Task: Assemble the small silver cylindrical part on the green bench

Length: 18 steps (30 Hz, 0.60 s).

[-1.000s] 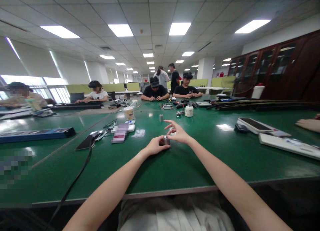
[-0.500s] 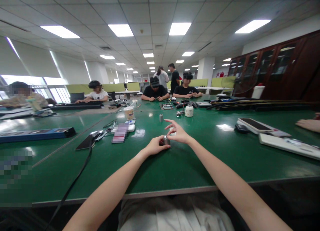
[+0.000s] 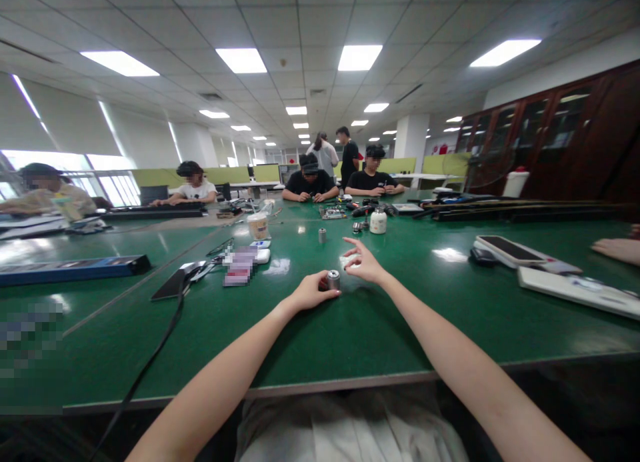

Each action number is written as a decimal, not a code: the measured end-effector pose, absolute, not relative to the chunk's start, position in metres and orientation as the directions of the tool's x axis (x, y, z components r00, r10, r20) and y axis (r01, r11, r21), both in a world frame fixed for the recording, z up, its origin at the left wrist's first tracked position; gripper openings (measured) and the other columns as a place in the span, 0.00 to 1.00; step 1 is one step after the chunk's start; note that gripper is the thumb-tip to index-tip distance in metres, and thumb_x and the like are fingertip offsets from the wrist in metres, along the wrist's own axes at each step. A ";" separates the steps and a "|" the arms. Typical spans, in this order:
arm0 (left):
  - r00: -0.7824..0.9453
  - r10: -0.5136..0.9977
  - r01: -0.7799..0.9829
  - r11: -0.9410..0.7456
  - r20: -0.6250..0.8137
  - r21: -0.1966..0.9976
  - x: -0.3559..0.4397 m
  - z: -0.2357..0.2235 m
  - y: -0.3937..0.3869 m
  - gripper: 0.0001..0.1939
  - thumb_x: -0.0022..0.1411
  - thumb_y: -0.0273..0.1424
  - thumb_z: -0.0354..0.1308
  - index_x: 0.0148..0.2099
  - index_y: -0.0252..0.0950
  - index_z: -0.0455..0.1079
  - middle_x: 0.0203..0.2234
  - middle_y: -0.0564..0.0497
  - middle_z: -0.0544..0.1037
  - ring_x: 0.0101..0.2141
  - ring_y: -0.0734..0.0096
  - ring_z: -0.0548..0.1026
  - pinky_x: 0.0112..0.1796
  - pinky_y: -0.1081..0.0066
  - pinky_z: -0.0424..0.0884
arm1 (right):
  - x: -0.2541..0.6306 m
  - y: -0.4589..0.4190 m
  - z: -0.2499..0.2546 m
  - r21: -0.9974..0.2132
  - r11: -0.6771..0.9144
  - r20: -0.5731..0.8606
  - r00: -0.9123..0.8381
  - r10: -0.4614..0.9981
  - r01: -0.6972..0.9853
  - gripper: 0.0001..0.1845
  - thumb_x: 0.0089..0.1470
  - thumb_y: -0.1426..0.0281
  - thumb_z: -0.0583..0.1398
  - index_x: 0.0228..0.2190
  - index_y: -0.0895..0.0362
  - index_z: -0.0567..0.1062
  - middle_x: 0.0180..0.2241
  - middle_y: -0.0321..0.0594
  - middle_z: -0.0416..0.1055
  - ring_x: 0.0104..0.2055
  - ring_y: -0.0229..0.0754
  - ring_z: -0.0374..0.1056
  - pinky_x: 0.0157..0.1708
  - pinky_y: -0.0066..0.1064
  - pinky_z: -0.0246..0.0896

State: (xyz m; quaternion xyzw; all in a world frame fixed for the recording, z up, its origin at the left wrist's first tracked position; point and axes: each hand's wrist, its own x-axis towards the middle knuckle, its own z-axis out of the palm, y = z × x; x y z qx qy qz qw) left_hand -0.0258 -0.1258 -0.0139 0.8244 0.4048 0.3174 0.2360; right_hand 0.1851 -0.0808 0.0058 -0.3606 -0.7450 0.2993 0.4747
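A small silver metal cylinder (image 3: 333, 281) with a hole in its top stands upright on the green table (image 3: 345, 342). My left hand (image 3: 309, 293) is closed round its left side, thumb in front. Just right of the cylinder and apart from it hovers my right hand (image 3: 367, 263), its fingers spread and slightly bent. I see nothing in that hand. Farther off, a second, similar metal cylinder (image 3: 323, 235) stands on its own.
Beyond lie a white jar (image 3: 379, 222), a circuit board (image 3: 333, 213) and a paper cup (image 3: 259, 227). A black cable (image 3: 160, 349) runs over the near edge at left. White devices (image 3: 575, 292) lie at right, near another person's hand (image 3: 617, 250). Several people sit around.
My right hand has drawn back to the right, off the top of the metal cylinder, which now shows fully. My left hand keeps its grip in the same place.
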 end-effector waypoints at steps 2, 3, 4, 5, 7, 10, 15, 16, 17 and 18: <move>0.469 0.819 0.522 -0.559 0.330 0.644 -0.025 -0.013 -0.127 0.24 0.53 0.43 0.63 0.48 0.34 0.70 0.38 0.47 0.79 0.36 0.65 0.75 0.39 0.68 0.71 | 0.190 -0.073 -0.006 -0.803 0.520 0.433 -0.315 0.845 0.292 0.47 0.34 0.79 0.62 0.58 0.52 0.57 0.39 0.38 0.66 0.26 0.32 0.70 0.31 0.28 0.67; 0.466 0.821 0.527 -0.556 0.329 0.643 -0.025 -0.013 -0.127 0.24 0.53 0.43 0.63 0.48 0.34 0.70 0.37 0.47 0.78 0.36 0.65 0.75 0.39 0.68 0.71 | 0.191 -0.071 -0.011 -0.812 0.499 0.403 -0.328 0.855 0.303 0.47 0.34 0.80 0.62 0.58 0.52 0.58 0.39 0.37 0.66 0.26 0.31 0.69 0.30 0.27 0.67; 0.462 0.824 0.531 -0.553 0.327 0.642 -0.025 -0.013 -0.127 0.24 0.53 0.43 0.63 0.48 0.34 0.70 0.37 0.47 0.78 0.36 0.65 0.75 0.40 0.68 0.71 | 0.192 -0.068 -0.015 -0.821 0.480 0.378 -0.335 0.863 0.310 0.47 0.33 0.79 0.63 0.57 0.52 0.59 0.39 0.37 0.66 0.25 0.30 0.68 0.29 0.27 0.66; 0.459 0.827 0.533 -0.550 0.326 0.643 -0.025 -0.013 -0.127 0.24 0.52 0.43 0.63 0.47 0.34 0.70 0.37 0.47 0.79 0.36 0.65 0.75 0.40 0.68 0.71 | 0.193 -0.067 -0.017 -0.826 0.465 0.364 -0.330 0.871 0.318 0.46 0.33 0.79 0.64 0.57 0.53 0.60 0.38 0.37 0.67 0.25 0.30 0.67 0.29 0.26 0.66; 0.458 0.828 0.532 -0.547 0.324 0.646 -0.025 -0.013 -0.127 0.23 0.52 0.42 0.63 0.47 0.34 0.70 0.36 0.47 0.79 0.36 0.65 0.76 0.39 0.68 0.71 | 0.195 -0.064 -0.017 -0.824 0.448 0.367 -0.277 0.888 0.346 0.40 0.35 0.75 0.66 0.52 0.55 0.65 0.36 0.37 0.69 0.25 0.31 0.66 0.28 0.26 0.64; 0.461 0.827 0.530 -0.548 0.322 0.647 -0.026 -0.013 -0.127 0.23 0.52 0.43 0.63 0.46 0.34 0.71 0.36 0.48 0.79 0.35 0.65 0.76 0.39 0.68 0.71 | 0.198 -0.062 -0.011 -0.798 0.439 0.393 -0.195 0.899 0.412 0.14 0.45 0.62 0.63 0.32 0.59 0.73 0.26 0.35 0.69 0.25 0.35 0.65 0.28 0.27 0.62; 0.454 0.834 0.536 -0.537 0.314 0.652 -0.026 -0.012 -0.128 0.23 0.52 0.42 0.63 0.46 0.34 0.70 0.37 0.48 0.79 0.36 0.65 0.76 0.40 0.68 0.71 | 0.202 -0.060 -0.006 -0.736 0.426 0.374 -0.209 0.904 0.526 0.21 0.52 0.61 0.51 0.13 0.57 0.63 0.15 0.34 0.62 0.22 0.36 0.61 0.27 0.27 0.56; 0.454 0.834 0.536 -0.537 0.315 0.651 -0.026 -0.012 -0.128 0.22 0.52 0.42 0.63 0.46 0.34 0.71 0.37 0.48 0.79 0.36 0.65 0.76 0.40 0.68 0.71 | 0.202 -0.060 -0.007 -0.733 0.411 0.362 -0.200 0.910 0.543 0.19 0.51 0.63 0.51 0.13 0.57 0.63 0.15 0.34 0.62 0.22 0.36 0.61 0.26 0.26 0.56; 0.454 0.833 0.535 -0.539 0.316 0.651 -0.026 -0.011 -0.128 0.22 0.52 0.42 0.63 0.46 0.34 0.71 0.36 0.48 0.79 0.36 0.65 0.76 0.40 0.68 0.71 | 0.201 -0.060 -0.007 -0.733 0.396 0.349 -0.193 0.917 0.553 0.18 0.51 0.64 0.51 0.14 0.57 0.63 0.16 0.35 0.63 0.22 0.36 0.61 0.25 0.26 0.55; 0.455 0.832 0.532 -0.540 0.318 0.652 -0.026 -0.011 -0.128 0.22 0.52 0.42 0.63 0.46 0.34 0.71 0.36 0.48 0.79 0.36 0.65 0.76 0.40 0.68 0.71 | 0.201 -0.060 -0.008 -0.737 0.382 0.337 -0.187 0.923 0.558 0.17 0.50 0.65 0.51 0.14 0.57 0.64 0.16 0.35 0.63 0.22 0.37 0.61 0.25 0.26 0.55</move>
